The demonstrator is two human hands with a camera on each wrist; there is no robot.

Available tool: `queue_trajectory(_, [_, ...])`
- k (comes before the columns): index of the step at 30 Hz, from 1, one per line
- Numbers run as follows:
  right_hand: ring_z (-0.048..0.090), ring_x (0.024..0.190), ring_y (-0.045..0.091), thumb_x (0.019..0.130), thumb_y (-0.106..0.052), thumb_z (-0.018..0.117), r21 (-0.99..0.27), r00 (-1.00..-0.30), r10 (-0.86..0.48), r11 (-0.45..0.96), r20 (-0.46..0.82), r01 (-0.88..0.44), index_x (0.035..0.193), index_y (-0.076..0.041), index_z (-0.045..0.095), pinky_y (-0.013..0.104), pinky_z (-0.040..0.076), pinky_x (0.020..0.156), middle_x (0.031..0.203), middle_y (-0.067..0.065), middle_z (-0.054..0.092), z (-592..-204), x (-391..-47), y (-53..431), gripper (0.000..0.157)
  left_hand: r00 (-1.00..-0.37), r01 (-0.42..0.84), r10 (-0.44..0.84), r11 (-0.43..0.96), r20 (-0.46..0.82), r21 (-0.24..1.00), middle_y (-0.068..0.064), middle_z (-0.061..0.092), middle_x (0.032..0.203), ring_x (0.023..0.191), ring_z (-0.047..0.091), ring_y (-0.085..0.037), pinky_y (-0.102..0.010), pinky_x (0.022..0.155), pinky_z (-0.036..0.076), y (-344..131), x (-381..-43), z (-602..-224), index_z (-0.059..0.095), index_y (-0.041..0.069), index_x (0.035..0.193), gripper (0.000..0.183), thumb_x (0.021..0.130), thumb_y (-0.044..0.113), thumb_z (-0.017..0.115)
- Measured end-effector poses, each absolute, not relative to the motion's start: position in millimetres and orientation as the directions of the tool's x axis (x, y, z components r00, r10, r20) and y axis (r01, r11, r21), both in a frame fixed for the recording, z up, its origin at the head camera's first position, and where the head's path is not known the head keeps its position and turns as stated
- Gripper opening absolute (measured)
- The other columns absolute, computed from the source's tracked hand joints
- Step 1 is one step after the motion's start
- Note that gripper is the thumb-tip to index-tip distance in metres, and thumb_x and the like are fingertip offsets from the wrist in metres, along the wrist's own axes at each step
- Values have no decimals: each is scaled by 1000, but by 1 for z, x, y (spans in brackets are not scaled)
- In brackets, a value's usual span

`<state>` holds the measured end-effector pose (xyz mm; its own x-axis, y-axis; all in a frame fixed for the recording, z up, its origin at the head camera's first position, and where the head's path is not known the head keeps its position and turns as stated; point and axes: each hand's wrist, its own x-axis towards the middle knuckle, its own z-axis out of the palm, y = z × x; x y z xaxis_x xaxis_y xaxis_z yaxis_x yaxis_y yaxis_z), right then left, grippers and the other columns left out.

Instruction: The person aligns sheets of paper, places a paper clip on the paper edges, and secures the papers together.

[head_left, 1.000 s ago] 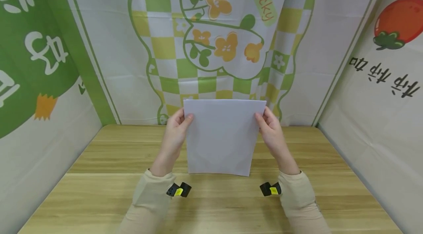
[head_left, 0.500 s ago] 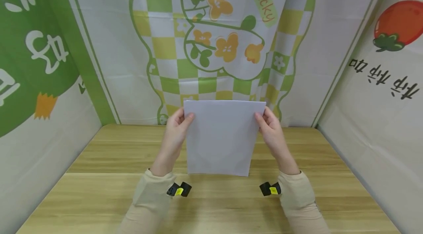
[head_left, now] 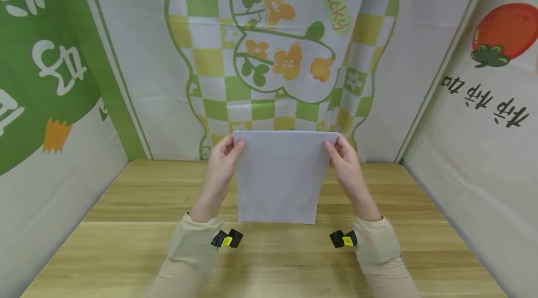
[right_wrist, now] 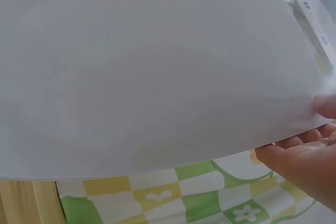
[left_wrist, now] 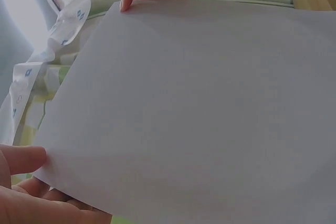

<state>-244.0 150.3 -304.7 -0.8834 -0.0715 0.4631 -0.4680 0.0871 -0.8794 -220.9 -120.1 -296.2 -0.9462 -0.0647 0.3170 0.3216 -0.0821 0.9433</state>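
A blank white sheet of paper [head_left: 279, 179] hangs upright between both hands, over the middle of the table. My left hand [head_left: 220, 162] pinches its upper left edge, thumb on the near face and fingers behind. At the upper right edge my right hand [head_left: 346, 165] pinches it in the same way. The left wrist view has the paper [left_wrist: 184, 103] filling most of the picture, with the left thumb [left_wrist: 26, 158] at its corner. In the right wrist view the right hand [right_wrist: 304, 156] holds the paper's corner, its fingers partly hidden behind the sheet.
The wooden table [head_left: 126, 242] lies beneath the hands. A green-and-white checked curtain [head_left: 210, 55] hangs behind its far edge, and printed cloth walls [head_left: 475, 148] stand on both sides. Each sleeve cuff has a small black camera [head_left: 227, 238] on it.
The paper's top edge has dropped slightly in the head view, and the hands have shifted a little with it. Both hands keep their hold on the paper.
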Motion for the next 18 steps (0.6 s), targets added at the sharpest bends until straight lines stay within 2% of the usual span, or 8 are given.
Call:
queue_trajectory(12, [49, 68, 9, 101, -14, 44, -866, -869, -71, 76, 490, -494, 108, 5, 50, 19, 38, 55, 78, 0, 52, -303, -244, 149, 21, -946, 323, -50, -73, 320, 943, -7, 55, 110, 99, 50, -14, -26, 90, 41, -118, -219, -293, 51, -2, 130, 33, 100, 11, 46])
queue_trajectory(18, [40, 59, 9, 101, -13, 44, -858, -862, -64, 90, 502, -506, 107, 6, 50, 20, 32, 51, 72, 1, 46, -301, -243, 151, 21, -942, 335, -56, -76, 331, 939, -7, 56, 109, 97, 51, -13, -25, 88, 42, -116, -218, -290, 51, -3, 128, 32, 100, 10, 45])
